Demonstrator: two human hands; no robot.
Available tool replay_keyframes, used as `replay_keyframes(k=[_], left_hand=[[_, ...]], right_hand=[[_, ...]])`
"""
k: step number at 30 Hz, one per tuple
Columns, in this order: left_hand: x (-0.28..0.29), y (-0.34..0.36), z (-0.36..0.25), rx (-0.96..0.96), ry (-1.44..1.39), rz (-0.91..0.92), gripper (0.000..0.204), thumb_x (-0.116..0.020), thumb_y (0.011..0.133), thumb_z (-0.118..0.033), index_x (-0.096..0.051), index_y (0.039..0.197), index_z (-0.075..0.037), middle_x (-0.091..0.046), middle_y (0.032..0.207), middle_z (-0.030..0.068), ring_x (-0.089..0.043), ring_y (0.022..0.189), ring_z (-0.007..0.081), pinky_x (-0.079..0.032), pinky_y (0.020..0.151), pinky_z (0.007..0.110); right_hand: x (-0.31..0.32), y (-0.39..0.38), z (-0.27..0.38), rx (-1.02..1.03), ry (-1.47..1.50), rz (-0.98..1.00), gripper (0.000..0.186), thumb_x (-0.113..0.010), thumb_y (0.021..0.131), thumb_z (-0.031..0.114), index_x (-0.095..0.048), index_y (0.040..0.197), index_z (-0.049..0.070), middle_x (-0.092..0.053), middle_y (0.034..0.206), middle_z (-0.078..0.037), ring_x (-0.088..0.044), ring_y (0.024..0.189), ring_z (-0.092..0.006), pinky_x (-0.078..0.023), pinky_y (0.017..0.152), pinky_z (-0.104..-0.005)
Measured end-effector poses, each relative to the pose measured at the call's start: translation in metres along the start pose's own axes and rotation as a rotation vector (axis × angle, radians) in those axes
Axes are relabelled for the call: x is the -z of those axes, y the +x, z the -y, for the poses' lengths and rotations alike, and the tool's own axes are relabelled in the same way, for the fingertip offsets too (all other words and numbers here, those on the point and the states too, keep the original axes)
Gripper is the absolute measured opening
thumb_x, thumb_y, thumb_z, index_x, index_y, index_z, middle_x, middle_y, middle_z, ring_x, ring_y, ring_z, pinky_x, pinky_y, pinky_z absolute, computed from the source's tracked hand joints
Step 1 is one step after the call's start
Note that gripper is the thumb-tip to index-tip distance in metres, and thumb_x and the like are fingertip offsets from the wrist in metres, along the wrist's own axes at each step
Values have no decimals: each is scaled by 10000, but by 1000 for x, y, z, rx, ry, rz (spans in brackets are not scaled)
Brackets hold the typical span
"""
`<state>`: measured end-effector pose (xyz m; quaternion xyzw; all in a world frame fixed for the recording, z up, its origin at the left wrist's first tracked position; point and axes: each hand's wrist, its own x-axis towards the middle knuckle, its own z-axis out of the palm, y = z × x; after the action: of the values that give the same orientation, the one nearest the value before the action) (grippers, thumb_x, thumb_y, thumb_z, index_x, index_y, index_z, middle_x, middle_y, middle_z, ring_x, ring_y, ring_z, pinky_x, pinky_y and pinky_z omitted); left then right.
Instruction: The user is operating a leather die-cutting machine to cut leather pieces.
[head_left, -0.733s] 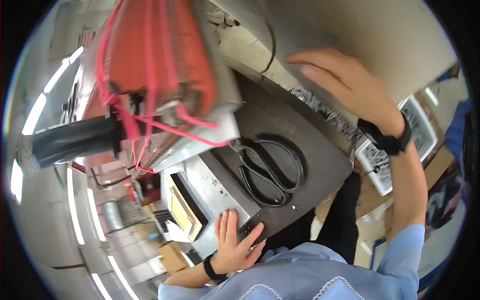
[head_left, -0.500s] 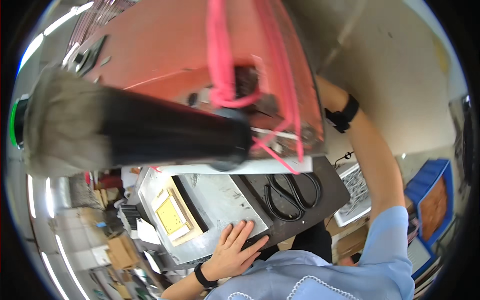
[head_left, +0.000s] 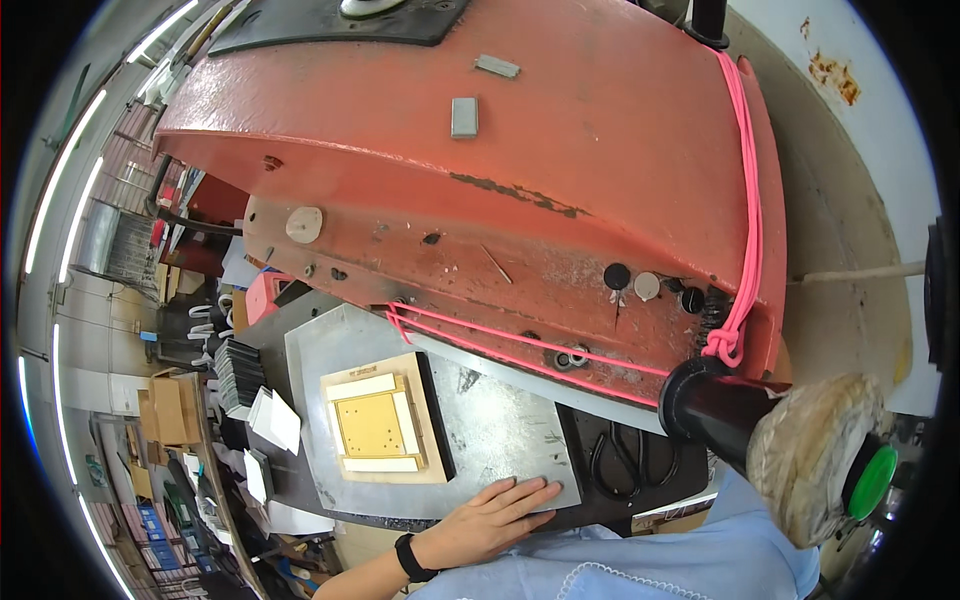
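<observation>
My left hand (head_left: 490,525) lies on the near edge of a grey metal plate (head_left: 490,440), fingers flat and open. The plate carries a wooden-based die block (head_left: 338,465) with a yellow centre and white strips (head_left: 380,462). Black-handled scissors (head_left: 622,472) lie right of the plate. A red machine body (head_left: 610,130) overhangs the plate, with pink cords (head_left: 750,210) and a black handle (head_left: 715,410) with a green button (head_left: 868,482). My right hand is not visible; the machine and handle cover that side.
Stacked dark sheets (head_left: 235,370) and white cards (head_left: 275,420) lie left of the plate. Cardboard boxes (head_left: 170,410) and shelving stand farther left. A stained pale surface (head_left: 840,150) is on the right, and small metal blocks (head_left: 463,118) sit on the machine's top.
The view has swung so the machine's top and die block show more fully. My right hand and forearm have gone out of sight; my left hand remains on the plate.
</observation>
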<state>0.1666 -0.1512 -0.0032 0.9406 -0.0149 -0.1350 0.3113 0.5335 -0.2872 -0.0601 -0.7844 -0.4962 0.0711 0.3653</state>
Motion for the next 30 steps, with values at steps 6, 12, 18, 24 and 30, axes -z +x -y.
replay_keyframes(k=[6, 12, 18, 24, 30], left_hand=[[-14, -3, 8, 39, -240, -90, 506, -670, 818, -145, -593, 1318, -132, -369, 1556, 80, -352, 1428, 230, -302, 1138, 402], [-4, 5, 4, -15, 104, 1, 499, -735, 802, -193, -610, 1283, -143, -373, 1544, 111, -364, 1416, 286, -312, 1122, 472], [-4, 5, -3, -33, 77, -43, 523, -752, 772, -163, -612, 1275, -143, -354, 1541, 177, -339, 1413, 380, -281, 1127, 528], [-12, -7, -2, -136, 11, -170, 509, -757, 760, -123, -602, 1245, -109, -309, 1564, 160, -302, 1438, 352, -261, 1154, 512], [-16, -28, -5, -225, -9, -356, 405, -729, 793, -105, -624, 1183, -73, -337, 1541, 158, -348, 1412, 328, -292, 1165, 487]], right_hand=[[-2, -8, -1, -35, -30, -79, 294, -475, 966, 51, -560, 1241, -8, -646, 1101, -193, -646, 1037, -268, -494, 890, -374], [-19, -42, -7, -107, -56, -379, 288, -465, 958, 16, -560, 1229, -9, -651, 1072, -188, -664, 1008, -259, -510, 860, -372], [-31, -218, 28, -484, 110, -176, 375, -446, 923, -43, -551, 1280, -7, -620, 1163, -208, -632, 1077, -345, -506, 904, -363], [-54, -378, 12, -615, -257, 205, 286, -573, 902, 98, -655, 1171, 48, -518, 1300, -335, -536, 1141, -486, -451, 975, -479], [-30, -276, 94, -596, 72, 269, 221, -602, 925, 124, -677, 1092, 0, -677, 1101, -197, -650, 988, -355, -499, 862, -396]])
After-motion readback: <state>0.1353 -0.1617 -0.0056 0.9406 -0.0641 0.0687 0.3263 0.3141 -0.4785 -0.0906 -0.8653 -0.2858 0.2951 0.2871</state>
